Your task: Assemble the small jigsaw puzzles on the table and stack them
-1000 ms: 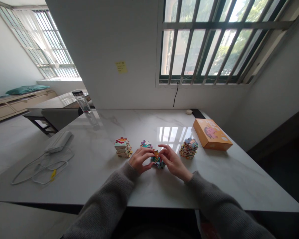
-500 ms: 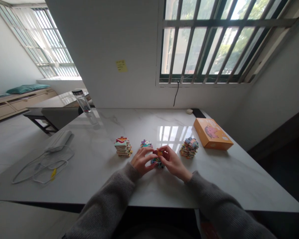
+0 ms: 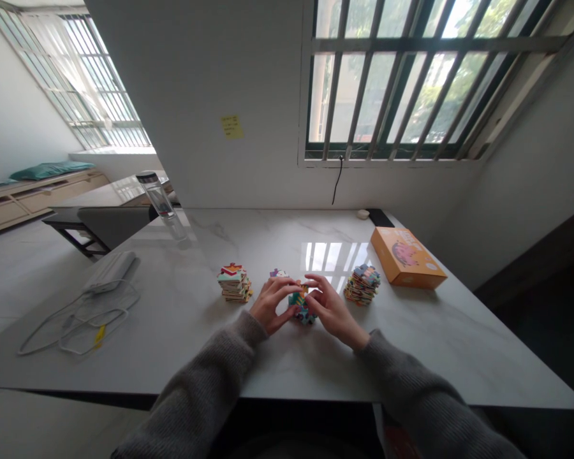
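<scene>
My left hand (image 3: 271, 305) and my right hand (image 3: 332, 311) meet over a small bunch of colourful jigsaw puzzle pieces (image 3: 302, 307) on the marble table (image 3: 182, 319). Fingertips from both hands press on its sides and top, and my fingers hide part of it. A taller stack of puzzle pieces (image 3: 234, 283) stands left of my left hand. A low pile of pieces (image 3: 278, 273) lies just beyond my hands. Another stack of pieces (image 3: 362, 284) stands right of my right hand.
An orange cardboard box (image 3: 405, 258) lies on the table at the right. A white power bank (image 3: 110, 271) with a white cable (image 3: 76, 331) sits at the left. A clear bottle (image 3: 157, 196) stands at the far left corner. The table's front edge runs below my forearms.
My hands stay around the bunch of pieces, with small shifts of the fingers. The pieces turn slightly between them. The whole view has shifted a little.
</scene>
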`<state>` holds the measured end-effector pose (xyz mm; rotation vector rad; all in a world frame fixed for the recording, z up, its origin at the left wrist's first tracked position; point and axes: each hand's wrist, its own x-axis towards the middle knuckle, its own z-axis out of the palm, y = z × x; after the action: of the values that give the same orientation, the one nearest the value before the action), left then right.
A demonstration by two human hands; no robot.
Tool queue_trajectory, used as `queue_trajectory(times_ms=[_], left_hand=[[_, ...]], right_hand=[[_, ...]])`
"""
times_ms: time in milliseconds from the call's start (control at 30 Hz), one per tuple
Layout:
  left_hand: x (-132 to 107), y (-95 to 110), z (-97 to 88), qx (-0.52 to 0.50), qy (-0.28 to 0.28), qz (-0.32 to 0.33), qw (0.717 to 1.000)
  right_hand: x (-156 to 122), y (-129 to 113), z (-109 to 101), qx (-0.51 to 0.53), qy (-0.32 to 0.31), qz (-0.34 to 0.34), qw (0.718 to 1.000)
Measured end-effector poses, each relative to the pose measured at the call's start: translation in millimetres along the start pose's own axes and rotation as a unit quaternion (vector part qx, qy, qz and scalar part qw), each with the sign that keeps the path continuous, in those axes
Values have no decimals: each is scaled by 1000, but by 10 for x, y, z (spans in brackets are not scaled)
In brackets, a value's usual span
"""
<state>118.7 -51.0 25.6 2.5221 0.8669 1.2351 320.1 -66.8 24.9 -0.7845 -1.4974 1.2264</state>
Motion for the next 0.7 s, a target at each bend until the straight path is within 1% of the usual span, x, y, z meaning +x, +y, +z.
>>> queue_trajectory(times_ms=[133, 233, 333, 433, 700], left_hand=[[79, -72, -24, 22, 85, -75, 993], [81, -213, 33, 46, 117, -119, 985], [38, -351, 108, 49, 116, -139, 982], [-9, -441, 149, 35, 111, -154, 981], [-71, -546, 191, 21, 105, -201, 974]], right_hand=[[4, -10, -52, -41, 43, -26, 998], [0, -6, -77, -53, 55, -39, 996], [-11, -11, -85, -58, 55, -46, 996], [-22, -24, -84, -63, 49, -47, 996], [-29, -34, -77, -54, 34, -21, 998]])
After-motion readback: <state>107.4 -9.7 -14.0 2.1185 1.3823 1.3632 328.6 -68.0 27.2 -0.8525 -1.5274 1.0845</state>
